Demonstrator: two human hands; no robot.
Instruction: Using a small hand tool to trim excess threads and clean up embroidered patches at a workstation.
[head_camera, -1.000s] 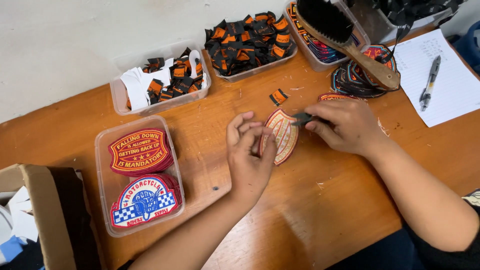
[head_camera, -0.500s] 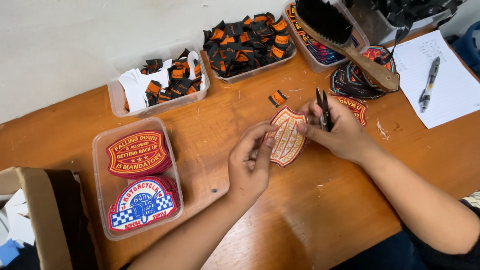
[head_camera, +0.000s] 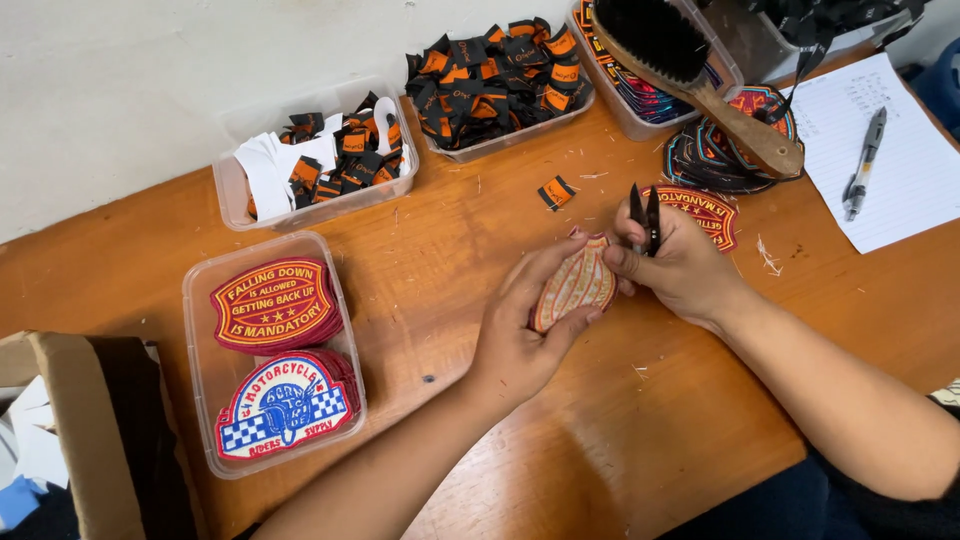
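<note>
- An embroidered patch (head_camera: 572, 285), seen from its pale back, is held up off the wooden worktop (head_camera: 480, 400) between both hands, near the middle of the view.
- The left hand (head_camera: 525, 325) is closed round the patch's lower edge, thumb beneath and fingers curled over the top.
- The right hand (head_camera: 675, 270) pinches the patch's upper right edge, and in the same grip a pair of small black thread snips (head_camera: 643, 215) is kept — blades pointing up and away from the cloth.
- A slip seems possible: with one grip shared between snips and patch, the blades could swing toward the left fingertips, which lie just beside them.
- Stitching could be nicked if the blades are brought in at a tilt, since the border is hidden from the camera.
- A loose black-and-orange label (head_camera: 556, 192) lies on the worktop near the hands; it could be swept off by a sleeve or wrist.
</note>
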